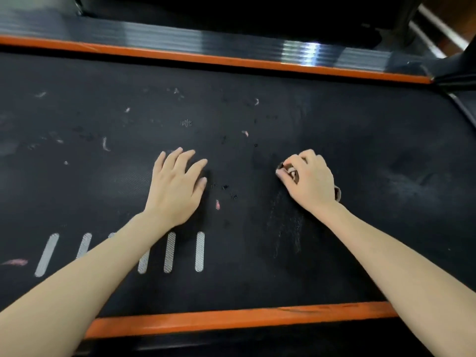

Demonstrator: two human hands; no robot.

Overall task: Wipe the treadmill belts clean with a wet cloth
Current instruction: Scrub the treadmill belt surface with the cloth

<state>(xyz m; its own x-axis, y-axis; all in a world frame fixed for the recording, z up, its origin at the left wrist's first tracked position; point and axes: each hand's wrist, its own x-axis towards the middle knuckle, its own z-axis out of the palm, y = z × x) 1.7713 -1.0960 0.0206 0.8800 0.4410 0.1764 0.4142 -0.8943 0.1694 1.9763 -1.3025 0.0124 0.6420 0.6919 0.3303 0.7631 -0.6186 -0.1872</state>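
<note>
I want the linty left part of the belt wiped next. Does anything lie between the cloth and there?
Yes: the left hand rests flat on the belt, between the cloth gripped by the right hand and the lint strands farther left. Otherwise only small specks lie in that path.

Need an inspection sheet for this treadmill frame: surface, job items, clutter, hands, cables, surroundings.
Surface: black textured treadmill belt, with dusty grey smears right of middle and silver dashed stripes printed on it.
Job's things: small brown cloth, bunched and mostly hidden in the right hand; wetness cannot be told.
Clutter: pale pinkish lint scraps scattered over the belt's left and middle.
Hands: left hand lies flat on the belt, fingers straight; right hand grips the cloth against the belt.
Cables: nothing seen.
Surroundings: orange edge strips along both sides of the belt; grey ribbed side rail beyond the far one; blurred metal bars top right.
</note>
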